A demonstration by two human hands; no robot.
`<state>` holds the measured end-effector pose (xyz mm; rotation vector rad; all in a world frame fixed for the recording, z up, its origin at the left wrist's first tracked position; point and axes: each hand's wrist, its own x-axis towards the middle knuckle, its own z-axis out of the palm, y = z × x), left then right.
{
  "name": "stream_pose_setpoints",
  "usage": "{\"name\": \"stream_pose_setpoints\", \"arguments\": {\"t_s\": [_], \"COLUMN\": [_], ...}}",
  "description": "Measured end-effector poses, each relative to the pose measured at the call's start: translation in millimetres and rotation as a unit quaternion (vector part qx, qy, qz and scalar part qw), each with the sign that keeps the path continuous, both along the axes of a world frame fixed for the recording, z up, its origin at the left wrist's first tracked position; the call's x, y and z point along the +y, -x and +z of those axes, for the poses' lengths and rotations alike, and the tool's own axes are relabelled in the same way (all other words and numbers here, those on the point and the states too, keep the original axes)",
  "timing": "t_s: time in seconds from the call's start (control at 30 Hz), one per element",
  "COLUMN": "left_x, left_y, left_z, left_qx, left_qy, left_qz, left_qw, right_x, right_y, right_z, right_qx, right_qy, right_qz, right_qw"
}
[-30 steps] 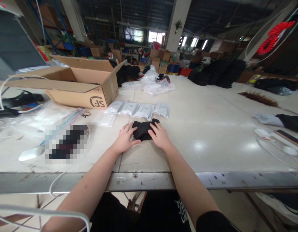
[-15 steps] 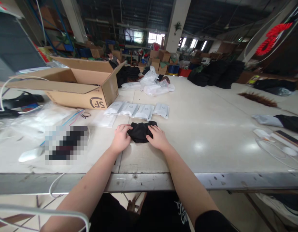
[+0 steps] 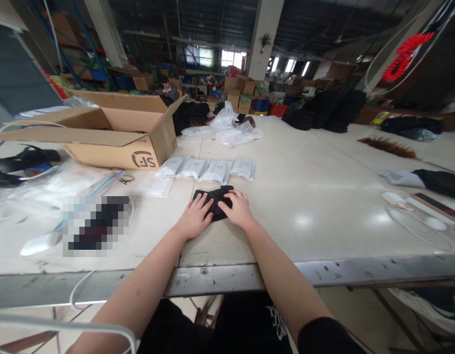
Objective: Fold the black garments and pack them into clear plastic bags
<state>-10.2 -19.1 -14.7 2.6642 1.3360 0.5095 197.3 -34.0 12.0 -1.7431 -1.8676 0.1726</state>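
Observation:
A small black folded cloth bundle (image 3: 217, 195) lies on the pale table in front of me. Across its left and near side my left hand (image 3: 194, 217) rests flat, fingers spread over the fabric. At the right end my right hand (image 3: 239, 209) grips the bundle, with thumb and fingers curled on its folded edge. The underside of the cloth is hidden. Just beyond it lies a row of several white plastic packets (image 3: 217, 170), each with a round grey mark.
An open cardboard box (image 3: 120, 152) stands at the left back, with clear plastic bags (image 3: 236, 132) to its right. A blurred-out dark object (image 3: 102, 223) lies left. Stacked black goods (image 3: 323, 110), a white cable (image 3: 411, 226) and a metal table edge (image 3: 341, 271) are also present. A person sits far back.
My left hand has slid from the bundle's left end onto its top, fingers now spread. The cloth looks flatter. My right hand stays at the right end, and the view has shifted slightly.

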Motion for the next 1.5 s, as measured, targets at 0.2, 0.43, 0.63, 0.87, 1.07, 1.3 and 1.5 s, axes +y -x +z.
{"name": "stream_pose_setpoints", "arguments": {"t_s": [0.2, 0.43, 0.63, 0.87, 1.07, 1.3, 1.5], "left_x": [1, -3, -4, -1, -3, -1, 4], "left_y": [7, 10, 5, 5, 6, 4, 7], "left_z": [8.8, 20.1, 16.7, 17.7, 20.5, 13.4, 14.7], "left_qx": [-0.032, -0.080, -0.010, -0.068, -0.095, -0.076, -0.184], "left_qy": [0.016, -0.009, -0.005, 0.014, -0.005, 0.025, 0.080], "left_qz": [-0.020, 0.016, 0.002, 0.017, 0.021, -0.060, -0.079], "left_qw": [0.999, 0.997, 1.000, 0.997, 0.995, 0.995, 0.977], "right_x": [1, 0, -5, -5, 3, -6, -18], "right_y": [-15, 5, 31, 46, 40, 26, 21], "right_z": [-0.4, -0.2, -2.3, -21.6, -19.2, -5.9, 3.9], "right_qx": [0.075, 0.315, 0.510, 0.336, 0.409, 0.250, 0.183], "right_qy": [0.065, 0.073, 0.072, -0.008, 0.015, -0.035, 0.016], "right_qz": [-0.146, -0.082, 0.137, 0.165, 0.029, 0.237, 0.314], "right_qw": [0.984, 0.943, 0.846, 0.927, 0.912, 0.938, 0.931]}}
